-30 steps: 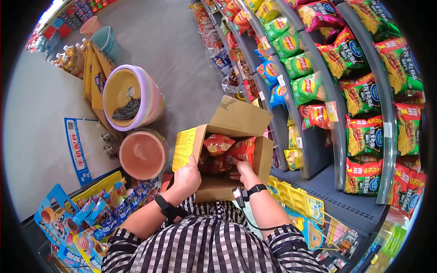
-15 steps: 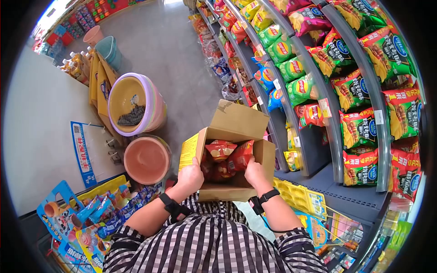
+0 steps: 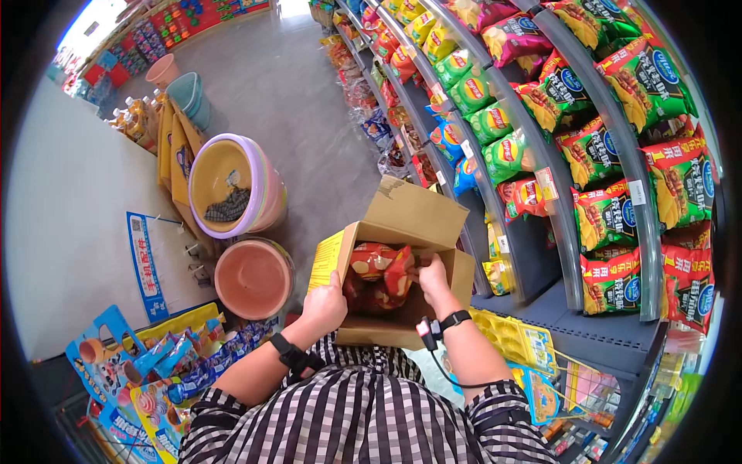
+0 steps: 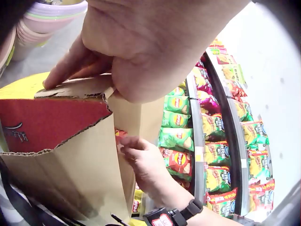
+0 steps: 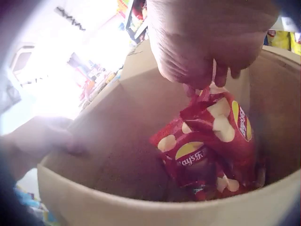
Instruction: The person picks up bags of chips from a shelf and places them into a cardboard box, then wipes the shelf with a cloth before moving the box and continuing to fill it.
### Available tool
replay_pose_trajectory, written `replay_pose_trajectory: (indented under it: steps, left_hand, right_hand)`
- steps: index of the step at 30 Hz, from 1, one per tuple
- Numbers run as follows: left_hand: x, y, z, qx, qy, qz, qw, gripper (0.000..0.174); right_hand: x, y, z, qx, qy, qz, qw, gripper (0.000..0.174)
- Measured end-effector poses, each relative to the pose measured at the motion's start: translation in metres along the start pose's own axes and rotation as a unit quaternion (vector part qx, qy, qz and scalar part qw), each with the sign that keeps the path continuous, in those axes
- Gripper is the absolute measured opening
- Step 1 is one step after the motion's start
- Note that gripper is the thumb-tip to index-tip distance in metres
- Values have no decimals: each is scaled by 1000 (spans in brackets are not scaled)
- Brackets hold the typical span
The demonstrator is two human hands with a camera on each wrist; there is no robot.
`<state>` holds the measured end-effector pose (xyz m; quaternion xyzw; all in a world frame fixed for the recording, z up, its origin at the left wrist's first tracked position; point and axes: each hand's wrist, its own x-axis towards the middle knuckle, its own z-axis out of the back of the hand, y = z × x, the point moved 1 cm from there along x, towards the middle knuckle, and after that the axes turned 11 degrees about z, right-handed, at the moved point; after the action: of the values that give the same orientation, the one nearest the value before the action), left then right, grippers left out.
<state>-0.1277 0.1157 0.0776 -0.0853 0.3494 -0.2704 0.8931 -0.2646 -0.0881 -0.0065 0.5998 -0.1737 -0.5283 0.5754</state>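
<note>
A cardboard box (image 3: 382, 336) with raised flaps stands open in front of my checked shirt. My left hand (image 3: 325, 305) grips its left wall near the yellow printed flap (image 3: 328, 255). Over the box's right side, my right hand (image 3: 435, 280) pinches the top edge of a red chip bag (image 5: 230, 125). This bag is tilted, its body still inside the box. Beside it lies a second red chip bag (image 5: 186, 157), partly overlapped by the first, and more red packaging shows below. In the left wrist view the box wall hides most of the bags.
Shelves on the right carry rows of chip bags, green ones (image 3: 491, 124) and red-green ones (image 3: 607, 216) among them. Stacked plastic tubs (image 3: 255, 278) stand on the floor at left. Snack displays (image 3: 185, 363) sit low left, and a yellow tray (image 3: 514, 336) low right.
My right hand has come up from inside the box to its right side, shifting and tilting a red chip bag by its top. My left hand keeps its grip on the box.
</note>
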Motion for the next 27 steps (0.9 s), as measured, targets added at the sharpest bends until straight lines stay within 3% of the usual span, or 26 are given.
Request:
replay_pose_trajectory:
  steps: [1, 2, 4, 5, 6, 8, 10, 13, 14, 16, 18, 21, 22, 24, 27]
  left_hand:
    - [-1, 0, 0, -2, 0, 2, 1000, 51]
    - [-2, 0, 0, -8, -5, -14, 1000, 51]
    - [-6, 0, -1, -16, -7, -25, 1000, 51]
    - [-7, 0, -1, -9, -1, -39, 999, 51]
    - [-9, 0, 0, 0, 5, -52, 999, 51]
    - [-12, 0, 4, -7, 14, -47, 999, 52]
    - [-13, 0, 7, -16, 25, -45, 999, 54]
    - [-12, 3, 8, 4, 36, -40, 999, 53]
    - [-10, 5, 7, 9, 35, -33, 999, 53]
    - [-5, 8, 3, 6, 21, -29, 999, 52]
    - [0, 9, 4, -1, 12, -29, 1000, 51]
    - [7, 7, 6, 0, 22, -12, 1000, 51]
    - [9, 6, 7, 2, 21, -13, 1000, 51]
    - [13, 4, 10, -1, 18, -14, 1000, 51]
    - [18, -2, 9, 2, 18, -23, 1000, 52]
  right_hand:
    - [5, 6, 5, 56, -2, -97, 994, 35]
    - [8, 6, 8, 54, -1, -98, 994, 35]
    - [10, 4, 9, -120, 220, -95, 963, 41]
    - [34, -26, 12, -370, 288, 52, 882, 52]
    - [35, -26, 10, -367, 292, 50, 882, 52]
    - [39, -28, 3, -580, 412, 208, 672, 63]
    - [48, -36, 0, -574, 454, 173, 659, 68]
    - [42, -36, -1, -576, 539, 100, 606, 68]
    - [38, -42, 0, -572, 543, 94, 608, 68]
    - [34, -45, 5, -518, 491, 131, 688, 74]
    - [26, -29, 5, -507, 489, 123, 700, 75]
    - [15, -12, 6, -406, 462, 102, 782, 65]
    - [19, -11, 8, -405, 460, 103, 783, 65]
    - [27, -10, 12, -275, 469, -100, 834, 61]
    - [10, -3, 20, -225, 478, -98, 843, 65]
